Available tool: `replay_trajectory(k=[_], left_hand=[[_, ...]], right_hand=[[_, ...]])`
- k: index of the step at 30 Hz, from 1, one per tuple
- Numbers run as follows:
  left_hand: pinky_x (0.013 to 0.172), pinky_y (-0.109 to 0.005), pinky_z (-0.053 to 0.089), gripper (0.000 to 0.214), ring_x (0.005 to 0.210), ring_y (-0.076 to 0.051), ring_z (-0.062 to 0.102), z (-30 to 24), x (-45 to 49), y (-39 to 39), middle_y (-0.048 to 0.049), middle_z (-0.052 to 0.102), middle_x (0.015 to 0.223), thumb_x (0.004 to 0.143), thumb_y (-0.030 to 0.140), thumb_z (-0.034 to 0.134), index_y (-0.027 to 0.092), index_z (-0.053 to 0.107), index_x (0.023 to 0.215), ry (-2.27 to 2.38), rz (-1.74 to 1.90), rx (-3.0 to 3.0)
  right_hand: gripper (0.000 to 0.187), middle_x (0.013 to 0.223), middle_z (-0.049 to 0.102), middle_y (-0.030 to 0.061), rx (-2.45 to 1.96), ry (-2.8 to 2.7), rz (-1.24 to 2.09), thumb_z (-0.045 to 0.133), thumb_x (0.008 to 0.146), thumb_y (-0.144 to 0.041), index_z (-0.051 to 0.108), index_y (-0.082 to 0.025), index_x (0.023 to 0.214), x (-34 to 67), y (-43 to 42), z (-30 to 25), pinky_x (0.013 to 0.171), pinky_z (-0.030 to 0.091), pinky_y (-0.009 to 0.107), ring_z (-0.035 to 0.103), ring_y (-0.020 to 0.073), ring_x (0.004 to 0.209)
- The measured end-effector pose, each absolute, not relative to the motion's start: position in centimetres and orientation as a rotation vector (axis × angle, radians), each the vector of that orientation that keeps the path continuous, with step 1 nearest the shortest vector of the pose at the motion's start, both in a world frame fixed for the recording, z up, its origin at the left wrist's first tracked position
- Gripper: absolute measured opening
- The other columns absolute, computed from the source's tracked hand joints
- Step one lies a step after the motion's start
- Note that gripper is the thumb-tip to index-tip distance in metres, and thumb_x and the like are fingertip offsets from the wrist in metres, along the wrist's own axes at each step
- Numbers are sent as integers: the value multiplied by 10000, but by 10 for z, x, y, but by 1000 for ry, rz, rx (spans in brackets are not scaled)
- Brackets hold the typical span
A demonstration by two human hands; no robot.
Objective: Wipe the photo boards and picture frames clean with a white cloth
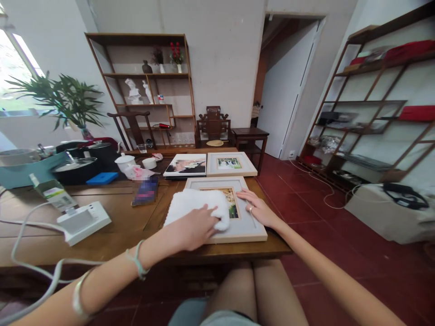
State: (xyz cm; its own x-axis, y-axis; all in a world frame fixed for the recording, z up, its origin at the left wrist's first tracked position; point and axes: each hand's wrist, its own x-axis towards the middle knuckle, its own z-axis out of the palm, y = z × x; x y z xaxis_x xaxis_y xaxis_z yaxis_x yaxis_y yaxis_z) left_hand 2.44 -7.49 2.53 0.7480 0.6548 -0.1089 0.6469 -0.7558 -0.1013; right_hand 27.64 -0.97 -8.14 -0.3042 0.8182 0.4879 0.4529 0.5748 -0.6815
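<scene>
A light wood picture frame point(249, 236) with a grey mat and a small photo lies flat near the table's front right edge. My left hand point(199, 225) is closed on a folded white towel point(185, 203), which rests on the frame and covers its left side and part of the photo. Along the frame's right side lies my right hand point(255, 207), its fingers stretched out over the mat and border. Behind it are a second framed picture point(231, 164) and an unframed portrait print point(186, 165), side by side.
On the wooden table point(136, 231), a white power strip point(86, 222) with cables sits at left. Farther back are a blue flat box point(102, 178), a white lidded cup point(125, 162) and a black pot point(74, 168). Shelves point(139, 38) stand behind; a door point(288, 86) is ajar.
</scene>
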Motion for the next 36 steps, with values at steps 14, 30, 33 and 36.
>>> replay_trajectory(k=[14,30,33,36], left_hand=[[984,-563,349,173,1381,-397,79,-8,23,21,-127,110,1534,864,202,517,114,667,871,-1011,-172,-2500],[928,-404,459,199,1037,-239,587,6,-15,-12,-157,539,1254,834,40,474,120,646,894,-759,-264,-2391],[937,-451,436,262,1129,-285,510,16,-22,-7,-145,395,1411,838,21,427,130,646,932,-991,-343,-2364],[911,-525,423,359,1158,-337,465,15,-20,0,-92,263,1497,799,-24,387,146,655,966,-1117,-308,-2401]], right_hand=[[519,1318,544,71,-1036,-1972,549,440,712,-116,600,-218,1194,278,-11,-78,1106,242,521,323,254,1343],[519,1330,534,55,-1011,-2007,543,447,727,-129,581,-234,1217,281,-13,-77,1108,237,519,315,253,1345],[503,1326,536,63,-1005,-2017,543,449,739,-142,583,-223,1216,281,-13,-76,1110,229,521,309,258,1347],[503,1332,533,52,-1021,-2008,545,451,743,-142,579,-234,1220,281,-13,-76,1107,239,521,316,258,1343]])
